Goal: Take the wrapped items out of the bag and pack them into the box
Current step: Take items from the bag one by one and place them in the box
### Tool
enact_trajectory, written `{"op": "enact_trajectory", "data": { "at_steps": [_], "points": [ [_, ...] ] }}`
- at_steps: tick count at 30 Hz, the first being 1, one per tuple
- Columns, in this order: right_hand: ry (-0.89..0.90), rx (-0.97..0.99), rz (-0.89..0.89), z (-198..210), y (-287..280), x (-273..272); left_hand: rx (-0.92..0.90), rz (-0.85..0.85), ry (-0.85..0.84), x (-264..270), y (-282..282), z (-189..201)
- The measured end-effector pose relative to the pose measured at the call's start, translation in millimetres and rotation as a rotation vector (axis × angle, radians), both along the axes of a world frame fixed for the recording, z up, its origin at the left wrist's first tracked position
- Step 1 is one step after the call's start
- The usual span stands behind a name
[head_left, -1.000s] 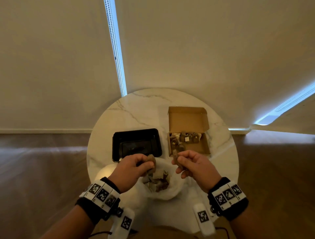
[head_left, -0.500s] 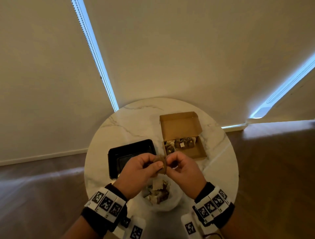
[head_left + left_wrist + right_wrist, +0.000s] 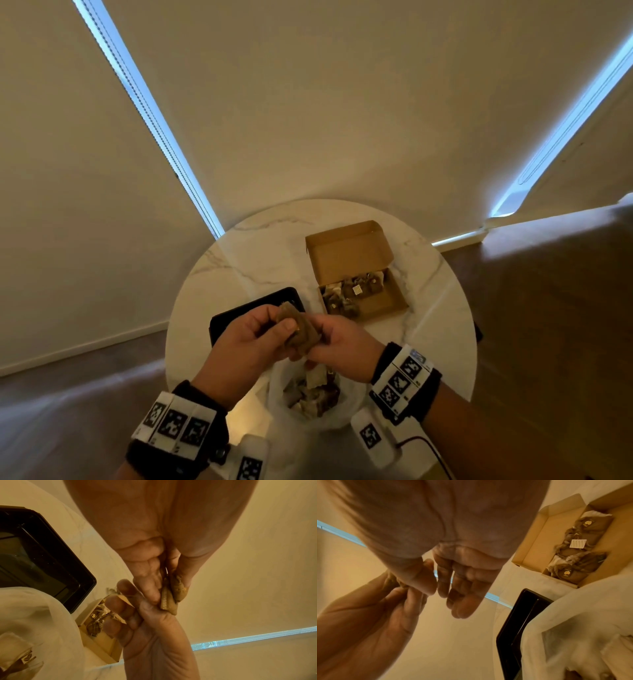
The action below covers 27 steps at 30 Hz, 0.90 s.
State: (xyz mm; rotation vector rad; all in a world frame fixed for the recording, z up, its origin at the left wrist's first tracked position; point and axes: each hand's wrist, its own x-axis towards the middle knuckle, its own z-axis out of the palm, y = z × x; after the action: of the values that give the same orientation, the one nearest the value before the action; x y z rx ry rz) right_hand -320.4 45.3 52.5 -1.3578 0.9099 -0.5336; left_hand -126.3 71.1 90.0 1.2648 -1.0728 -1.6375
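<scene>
Two hands, the left hand [image 3: 255, 337] and right hand [image 3: 337, 347], are seen mid-frame in the head view, both pinching one wrapped item [image 3: 297, 329] above the bag [image 3: 346, 416]. The box [image 3: 383, 301], upper right on the surface [image 3: 267, 253], holds roughly five wraps. In the left wrist view the item [image 3: 169, 601] is gripped by fingertips only, so it could probably get dropped mid-handover. In the right wrist view one black tray [image 3: 513, 628] is seen lower right.

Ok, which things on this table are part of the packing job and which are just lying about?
Part of the job:
- brown wrapped item, pinched by left hand and right hand
- white bag with more wrapped items
- cardboard box, partly filled

Just lying about:
- black tray
- round marble table
</scene>
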Motion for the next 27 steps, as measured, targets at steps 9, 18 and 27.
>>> {"op": "enact_trajectory", "data": {
  "at_steps": [9, 18, 27],
  "points": [
    [0.08, -0.044, -0.063, -7, 14, 1, 0.01, 0.111, -0.05, 7, -11, 5],
    [0.31, -0.362, -0.052, 0, 25, -16, -0.032, 0.231, -0.231, 9, -9, -2],
    [0.339, -0.406, -0.166, 4, 13, -25, 0.123, 0.284, 0.077, 3, 0, 6]
  ]
}}
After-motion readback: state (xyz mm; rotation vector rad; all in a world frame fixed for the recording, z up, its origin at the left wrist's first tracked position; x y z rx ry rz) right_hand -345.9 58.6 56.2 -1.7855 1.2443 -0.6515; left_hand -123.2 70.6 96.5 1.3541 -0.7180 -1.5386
